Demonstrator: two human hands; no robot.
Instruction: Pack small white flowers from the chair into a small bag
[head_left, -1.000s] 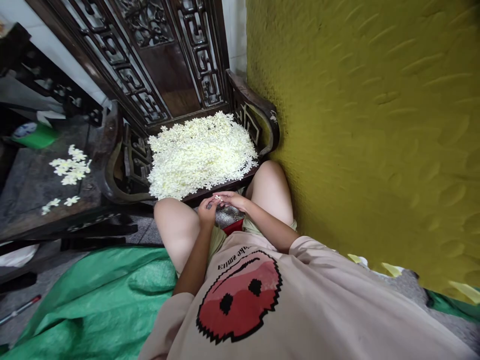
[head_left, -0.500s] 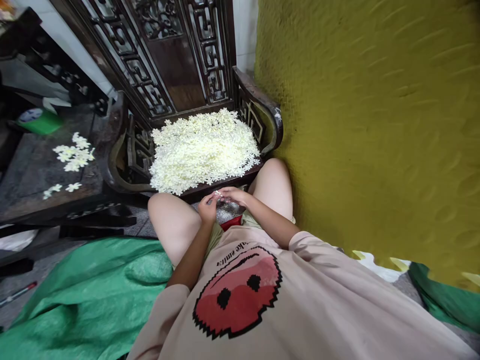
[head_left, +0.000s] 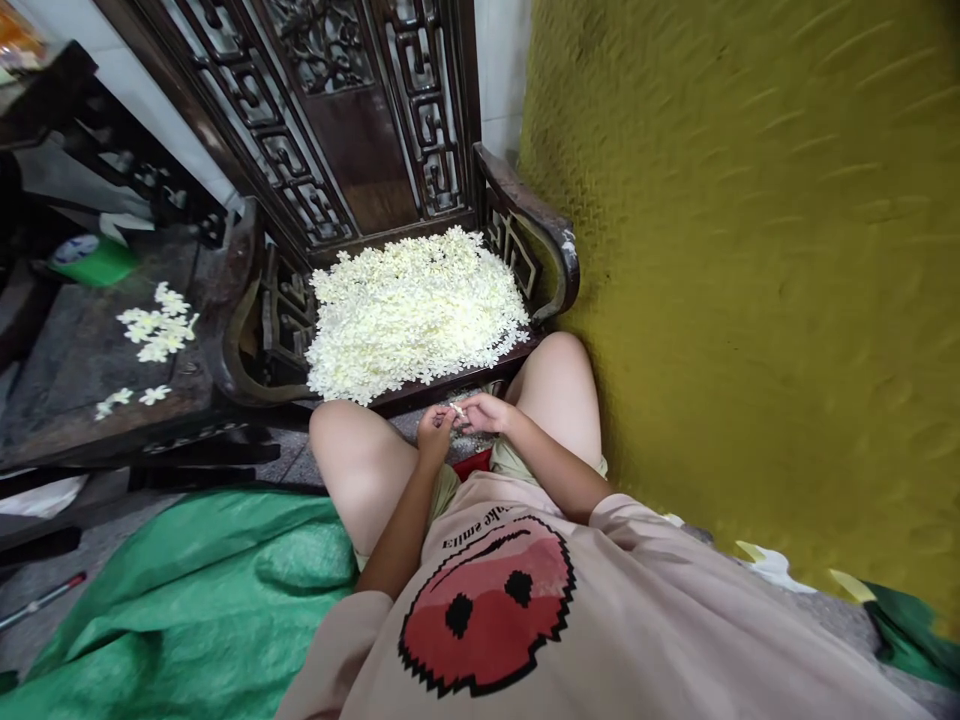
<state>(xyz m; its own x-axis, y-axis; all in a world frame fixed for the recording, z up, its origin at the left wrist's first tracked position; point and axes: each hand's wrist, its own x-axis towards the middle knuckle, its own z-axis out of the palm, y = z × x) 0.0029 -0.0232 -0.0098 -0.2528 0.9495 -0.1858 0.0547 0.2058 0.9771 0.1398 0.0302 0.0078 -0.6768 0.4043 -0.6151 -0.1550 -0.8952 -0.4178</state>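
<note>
Between my knees, my left hand (head_left: 435, 431) and my right hand (head_left: 483, 413) meet at the fingertips. A small white flower piece (head_left: 457, 410) is pinched between them, and the fingers of both hands are closed on it. Just beyond my hands, a thick heap of white flowers (head_left: 420, 310) covers the seat of a dark carved wooden chair (head_left: 364, 150). The exact shape of the small piece is too tiny to make out.
On the left, a dark wooden table (head_left: 60, 350) bears a loose cluster of white flowers (head_left: 159, 325) and a green roll (head_left: 94, 260). Green sheeting (head_left: 202, 600) lies on the floor at lower left. A large yellow-green textured surface (head_left: 750, 280) stands at the right.
The whole view has shifted, so everything sits slightly lower and farther right. My hands still meet at the small white piece, with the right fingers slightly more spread.
</note>
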